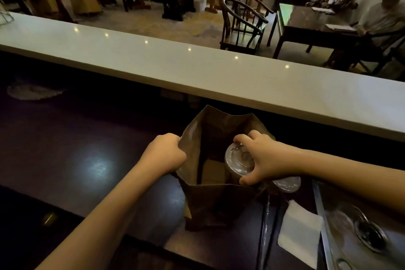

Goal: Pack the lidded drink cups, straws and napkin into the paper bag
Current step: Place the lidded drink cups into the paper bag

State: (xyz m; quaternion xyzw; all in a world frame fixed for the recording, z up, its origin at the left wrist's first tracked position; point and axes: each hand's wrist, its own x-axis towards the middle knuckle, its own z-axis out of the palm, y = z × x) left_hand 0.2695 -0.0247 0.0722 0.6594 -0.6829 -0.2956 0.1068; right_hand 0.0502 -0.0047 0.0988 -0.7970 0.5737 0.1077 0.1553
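A brown paper bag [210, 204] stands open on the dark counter. My left hand [164, 153] pinches the bag's left rim and holds it apart. My right hand [258, 158] grips a lidded drink cup [236, 160] from above by its clear lid, at the right side of the bag's mouth. A second lidded cup [287, 183] stands just outside the bag, partly hidden under my right wrist. A white napkin [300, 234] lies flat to the right of the bag. Two dark straws [266, 221] lie between the bag and the napkin.
A raised white bar ledge [197, 68] runs across behind the bag. A steel sink [361, 232] with a drain sits at the lower right. Beyond the ledge are wooden chairs [243, 26], tables and a seated person [383, 13].
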